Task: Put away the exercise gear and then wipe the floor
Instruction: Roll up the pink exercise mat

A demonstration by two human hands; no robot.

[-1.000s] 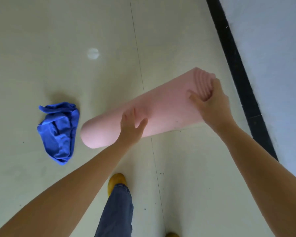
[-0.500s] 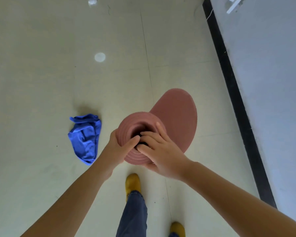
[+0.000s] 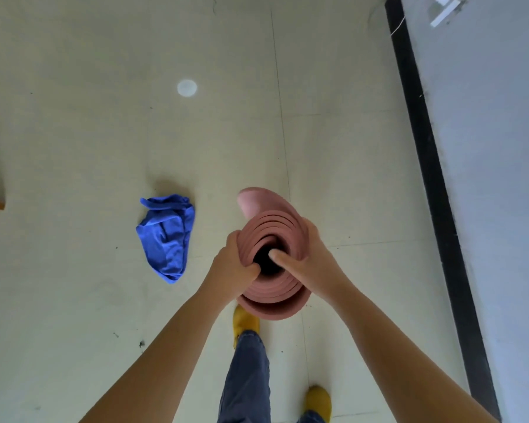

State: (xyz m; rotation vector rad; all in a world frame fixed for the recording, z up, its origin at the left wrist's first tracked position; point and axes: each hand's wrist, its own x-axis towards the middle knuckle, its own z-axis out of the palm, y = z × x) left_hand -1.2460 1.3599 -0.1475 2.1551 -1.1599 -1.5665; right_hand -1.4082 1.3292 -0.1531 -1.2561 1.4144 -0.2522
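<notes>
Both hands' grip on rolled mat (image 3: 272, 227)

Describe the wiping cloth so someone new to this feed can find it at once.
Start at the pale tiled floor, away from the black baseboard on the right. Just left of the rolled pink mat that both hands hold upright lies the cloth, in a crumpled heap. It is the only bright blue thing on the floor.

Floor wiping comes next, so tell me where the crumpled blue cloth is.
In the head view, the crumpled blue cloth lies on the pale floor, left of the rolled pink exercise mat both hands grip.
</notes>
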